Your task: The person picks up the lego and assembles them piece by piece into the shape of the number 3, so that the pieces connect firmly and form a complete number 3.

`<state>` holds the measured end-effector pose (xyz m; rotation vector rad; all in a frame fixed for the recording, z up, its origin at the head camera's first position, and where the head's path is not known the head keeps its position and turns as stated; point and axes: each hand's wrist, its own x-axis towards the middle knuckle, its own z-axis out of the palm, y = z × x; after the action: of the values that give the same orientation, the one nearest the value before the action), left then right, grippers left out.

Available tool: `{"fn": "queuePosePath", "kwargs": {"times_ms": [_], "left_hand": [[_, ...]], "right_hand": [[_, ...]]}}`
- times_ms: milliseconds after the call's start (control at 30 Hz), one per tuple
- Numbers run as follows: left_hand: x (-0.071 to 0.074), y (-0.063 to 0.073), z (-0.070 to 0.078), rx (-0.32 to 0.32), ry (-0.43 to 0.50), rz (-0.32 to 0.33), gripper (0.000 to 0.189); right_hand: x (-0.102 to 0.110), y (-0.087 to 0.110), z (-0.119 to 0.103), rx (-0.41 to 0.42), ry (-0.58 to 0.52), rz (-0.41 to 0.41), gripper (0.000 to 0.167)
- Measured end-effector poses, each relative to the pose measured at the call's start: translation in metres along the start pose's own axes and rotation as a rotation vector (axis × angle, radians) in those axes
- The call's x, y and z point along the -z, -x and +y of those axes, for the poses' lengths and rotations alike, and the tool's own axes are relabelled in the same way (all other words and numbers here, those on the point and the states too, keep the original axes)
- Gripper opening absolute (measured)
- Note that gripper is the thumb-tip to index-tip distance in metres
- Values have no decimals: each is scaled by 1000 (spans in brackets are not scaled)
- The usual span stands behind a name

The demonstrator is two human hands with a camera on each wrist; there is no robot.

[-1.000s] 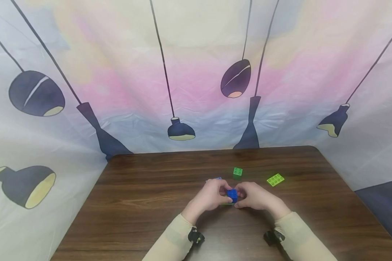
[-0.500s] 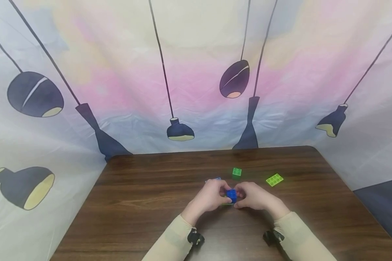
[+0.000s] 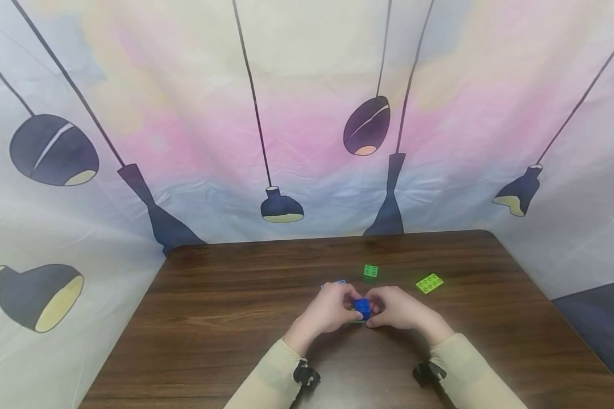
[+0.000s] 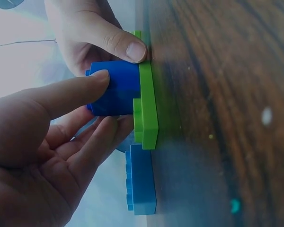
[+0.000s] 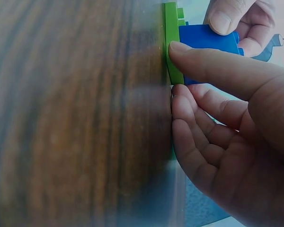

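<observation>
A dark blue toy building brick [image 3: 362, 307] stands upright on a thin lime-green plate brick [image 4: 148, 118], some of whose studs show beside it. My left hand [image 3: 330, 309] pinches the blue brick, thumb on the side toward me. On the other side my right hand [image 3: 399, 307] grips the end of the green plate, its thumb [image 5: 182, 49] low by the blue brick's base. The plate lies right at the tabletop. Past the left hand a light blue plate brick [image 4: 144, 184] rests on the table, mostly hidden in the head view.
Beyond the hands stands a green brick [image 3: 370, 271] with studs on top. A second lime-green plate brick [image 3: 430, 283] lies farther right. The brown wooden table [image 3: 225, 318] ends at a printed cloth backdrop [image 3: 307, 113] with lamp drawings.
Both hands keep their hold on the blue brick and the lime-green plate brick. Only the head view has shifted very slightly.
</observation>
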<state>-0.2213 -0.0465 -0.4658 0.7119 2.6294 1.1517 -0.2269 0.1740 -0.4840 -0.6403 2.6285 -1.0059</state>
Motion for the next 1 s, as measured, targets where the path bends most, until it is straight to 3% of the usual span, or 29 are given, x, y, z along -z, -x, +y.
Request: {"fn": "queuePosePath", "kwargs": {"times_ms": [400, 800, 1000], "left_hand": [[1, 0, 0, 18, 21, -3, 20], [12, -1, -9, -51, 63, -64, 30], [22, 1, -12, -66, 66, -18, 37]], "right_hand": [[0, -2, 1, -12, 5, 13, 33], [-2, -1, 2, -25, -7, 13, 34], [-2, -1, 2, -40, -23, 13, 35]]}}
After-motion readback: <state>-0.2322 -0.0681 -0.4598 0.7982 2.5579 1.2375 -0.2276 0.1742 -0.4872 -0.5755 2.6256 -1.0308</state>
